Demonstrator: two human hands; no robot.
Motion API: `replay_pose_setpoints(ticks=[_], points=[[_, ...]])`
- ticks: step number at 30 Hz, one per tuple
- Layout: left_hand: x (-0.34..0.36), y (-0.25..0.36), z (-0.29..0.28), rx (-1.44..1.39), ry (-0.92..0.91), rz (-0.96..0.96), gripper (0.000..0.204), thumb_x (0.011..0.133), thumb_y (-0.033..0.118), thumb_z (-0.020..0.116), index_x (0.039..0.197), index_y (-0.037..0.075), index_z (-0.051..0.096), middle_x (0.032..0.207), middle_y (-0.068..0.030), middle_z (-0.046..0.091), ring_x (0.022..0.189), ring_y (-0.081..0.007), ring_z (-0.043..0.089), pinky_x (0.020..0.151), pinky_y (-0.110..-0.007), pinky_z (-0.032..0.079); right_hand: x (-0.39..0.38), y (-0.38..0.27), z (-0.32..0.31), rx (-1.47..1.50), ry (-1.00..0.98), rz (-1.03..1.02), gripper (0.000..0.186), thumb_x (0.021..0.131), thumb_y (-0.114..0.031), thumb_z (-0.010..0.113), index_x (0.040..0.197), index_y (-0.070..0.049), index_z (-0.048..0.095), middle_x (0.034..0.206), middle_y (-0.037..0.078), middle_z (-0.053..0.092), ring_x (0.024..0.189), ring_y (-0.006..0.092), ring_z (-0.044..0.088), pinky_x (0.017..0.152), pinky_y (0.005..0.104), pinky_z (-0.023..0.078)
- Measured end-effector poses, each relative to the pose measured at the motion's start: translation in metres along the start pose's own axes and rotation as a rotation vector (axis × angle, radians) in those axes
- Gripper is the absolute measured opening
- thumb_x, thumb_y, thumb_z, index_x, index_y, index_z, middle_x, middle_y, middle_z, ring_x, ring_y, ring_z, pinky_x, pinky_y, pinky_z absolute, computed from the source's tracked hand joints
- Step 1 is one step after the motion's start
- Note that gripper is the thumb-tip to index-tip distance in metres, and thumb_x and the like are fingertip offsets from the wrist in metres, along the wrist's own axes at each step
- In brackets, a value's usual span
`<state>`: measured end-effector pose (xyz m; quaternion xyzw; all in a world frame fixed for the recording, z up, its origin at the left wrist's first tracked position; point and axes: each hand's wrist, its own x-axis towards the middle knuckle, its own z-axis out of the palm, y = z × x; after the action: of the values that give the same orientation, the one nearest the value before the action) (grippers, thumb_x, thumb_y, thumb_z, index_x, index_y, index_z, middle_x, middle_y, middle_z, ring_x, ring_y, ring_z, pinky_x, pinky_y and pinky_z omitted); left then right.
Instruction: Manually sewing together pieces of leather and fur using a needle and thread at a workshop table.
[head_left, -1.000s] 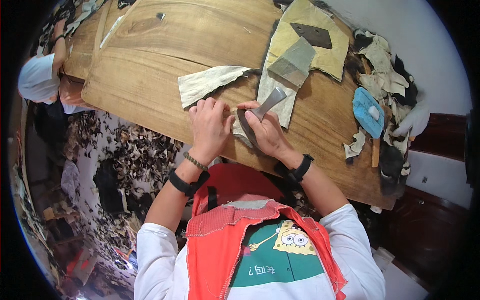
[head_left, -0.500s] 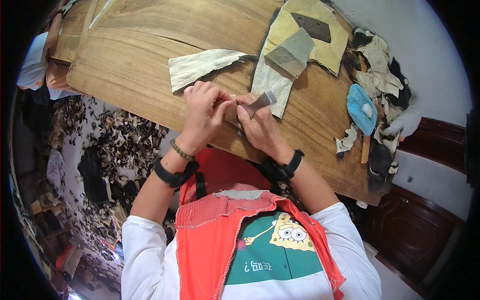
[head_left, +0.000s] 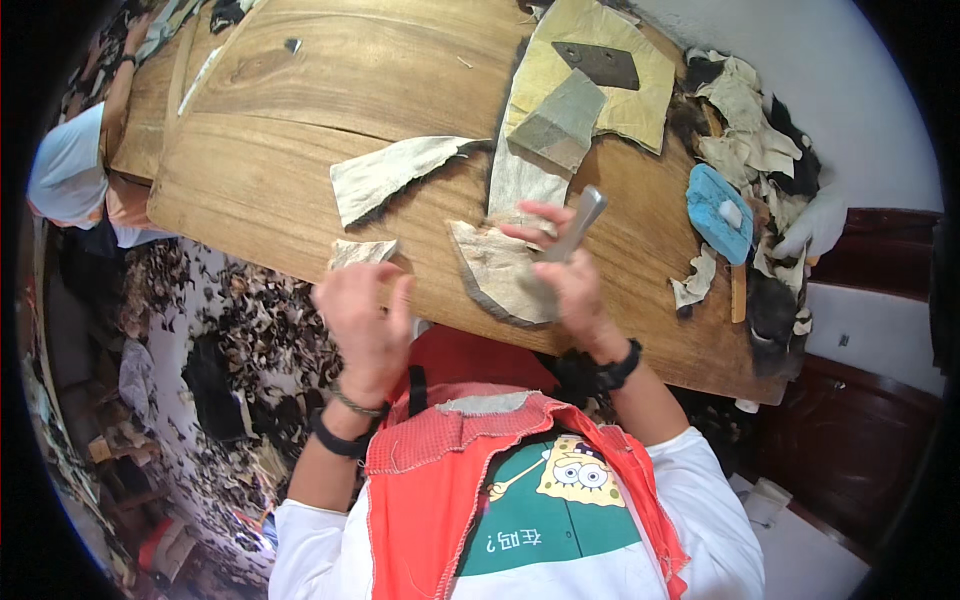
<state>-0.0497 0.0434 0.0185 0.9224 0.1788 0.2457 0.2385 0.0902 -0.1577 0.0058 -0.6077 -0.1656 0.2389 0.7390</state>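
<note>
Worn wooden table (head_left: 640,310), its near edge just on the person's side of the cream hide piece (head_left: 492,270), which lies flat, long axis slanting from far left to near right. Right hand (head_left: 567,272) is nearer, at the hide piece's right side and partly over it, holding a metal tool (head_left: 586,215), two fingers stretched out toward the left. Left hand (head_left: 366,325) is apart, left of the hide piece, fingers bent and blurred at a small scrap (head_left: 360,252); cannot tell whether they grip it.
</note>
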Motion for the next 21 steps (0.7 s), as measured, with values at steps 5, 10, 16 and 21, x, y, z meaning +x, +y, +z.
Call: replay_pose_setpoints(ticks=[5, 10, 16, 21], points=[[-0.011, 0.041, 0.058, 0.147, -0.229, 0.028, 0.021, 0.08, 0.024, 0.075, 0.081, 0.009, 0.06, 0.084, -0.0076, 0.056, 0.087, -0.0272, 0.051, 0.081, -0.04, 0.034, -0.004, -0.017, -0.066, -0.828, 0.407, 0.014, 0.021, 0.088, -0.006, 0.059, 0.108, -0.002, 0.058, 0.113, 0.018, 0.059, 0.083, 0.0312, 0.063, 0.074, 0.0369, 0.049], [0.0, 0.056, 0.07, -0.358, -0.19, 0.08, 0.021, 0.08, 0.019, 0.076, 0.082, 0.006, 0.058, 0.083, -0.0095, 0.055, 0.084, -0.0291, 0.05, 0.079, -0.04, 0.037, -0.032, 0.0, -0.107, -1.254, 0.389, -0.059, 0.019, 0.087, -0.013, 0.067, 0.099, -0.003, 0.056, 0.093, 0.015, 0.055, 0.08, 0.0377, 0.059, 0.07, 0.0457, 0.047], [0.051, 0.04, 0.064, -0.609, -0.962, -0.058, 0.018, 0.079, 0.009, 0.073, 0.09, 0.0, 0.062, 0.08, -0.0155, 0.065, 0.072, -0.0324, 0.062, 0.07, -0.04, 0.051, -0.062, -0.001, -0.115, -1.259, 0.426, 0.037, 0.021, 0.086, -0.014, 0.069, 0.099, -0.005, 0.056, 0.094, 0.015, 0.055, 0.086, 0.0376, 0.059, 0.071, 0.0463, 0.047], [0.085, 0.02, 0.066, -0.105, -0.454, 0.315, 0.015, 0.08, 0.008, 0.073, 0.09, 0.002, 0.064, 0.085, -0.0137, 0.062, 0.079, -0.0348, 0.061, 0.068, -0.04, 0.049, -0.063, -0.018, -0.1, -1.44, 0.461, -0.119, 0.023, 0.083, -0.017, 0.071, 0.099, -0.008, 0.057, 0.094, 0.013, 0.055, 0.088, 0.0343, 0.058, 0.073, 0.0442, 0.046]])
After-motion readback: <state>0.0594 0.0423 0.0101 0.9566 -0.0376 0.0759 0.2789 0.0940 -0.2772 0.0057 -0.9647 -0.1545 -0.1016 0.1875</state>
